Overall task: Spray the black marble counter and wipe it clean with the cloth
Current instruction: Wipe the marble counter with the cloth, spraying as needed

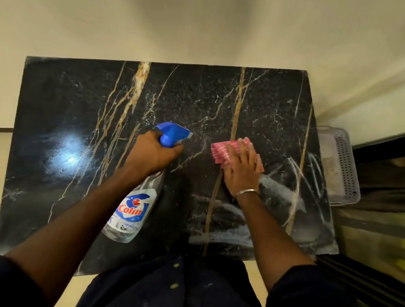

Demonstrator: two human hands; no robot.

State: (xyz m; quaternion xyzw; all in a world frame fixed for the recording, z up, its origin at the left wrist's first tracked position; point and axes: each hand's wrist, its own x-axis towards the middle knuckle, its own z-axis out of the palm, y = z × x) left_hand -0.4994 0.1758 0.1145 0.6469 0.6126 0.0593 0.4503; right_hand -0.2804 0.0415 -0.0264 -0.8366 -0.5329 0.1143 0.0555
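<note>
The black marble counter (64,111) with gold and white veins fills the middle of the view. My left hand (153,151) grips the neck of a clear spray bottle (134,211) with a blue trigger head, held above the counter's centre with the nozzle pointing right and away. My right hand (239,170) lies flat on a folded pink cloth (223,150) and presses it onto the counter, right of centre. Fine droplets speckle the marble beyond both hands. Whitish wet smears streak the surface near the right edge and the front.
A grey perforated plastic basket (345,166) sits just off the counter's right edge. A cream wall (204,30) backs the counter. Dark shelving or a frame (381,235) runs along the right side. My dark clothing (176,291) is against the front edge.
</note>
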